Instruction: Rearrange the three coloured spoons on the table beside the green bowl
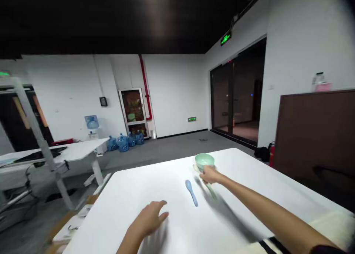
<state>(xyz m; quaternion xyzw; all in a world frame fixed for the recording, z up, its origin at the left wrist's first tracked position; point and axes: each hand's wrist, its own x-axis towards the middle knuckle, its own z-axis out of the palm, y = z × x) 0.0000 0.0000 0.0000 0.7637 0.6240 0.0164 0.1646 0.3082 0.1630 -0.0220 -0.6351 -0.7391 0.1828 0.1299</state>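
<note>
My right hand (210,174) is closed around the middle of a pale green spoon (211,191), whose handle points back toward me. The hand covers part of the spoon, and its pale scoop end shows beyond the fingers. Just behind that hand stands a mint green bowl (204,160), upright on the white table (172,180). Whether my fingers touch the bowl I cannot tell. A blue spoon (191,192) lies on the table between my hands. My left hand (151,217) hovers over the nearer left part of the table, fingers apart, holding nothing.
A cream cloth (330,228) with black stripes lies at the near right. Left of the table are cardboard boxes (62,224) and another white desk (83,149). Blue water bottles (123,143) stand by the far wall, and a brown cabinet (313,131) at right.
</note>
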